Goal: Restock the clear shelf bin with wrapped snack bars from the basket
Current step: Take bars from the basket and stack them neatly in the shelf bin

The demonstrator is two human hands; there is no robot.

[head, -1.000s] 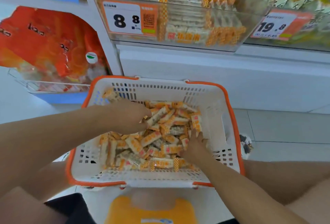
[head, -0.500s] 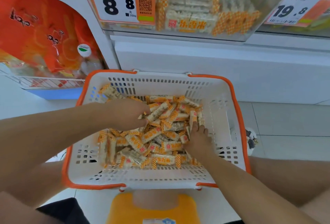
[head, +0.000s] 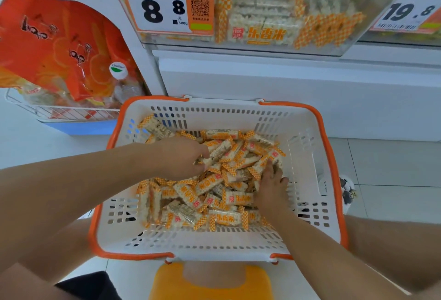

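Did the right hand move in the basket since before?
Yes. The right hand slid farther from the person, away from the basket's near rim, deeper into the snack bars.

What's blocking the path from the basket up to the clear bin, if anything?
Nothing visible. Both hands are already in the snack bars: left hand, right hand. Open space lies between the basket and the clear shelf bin above it; the bin's top opening is out of frame.
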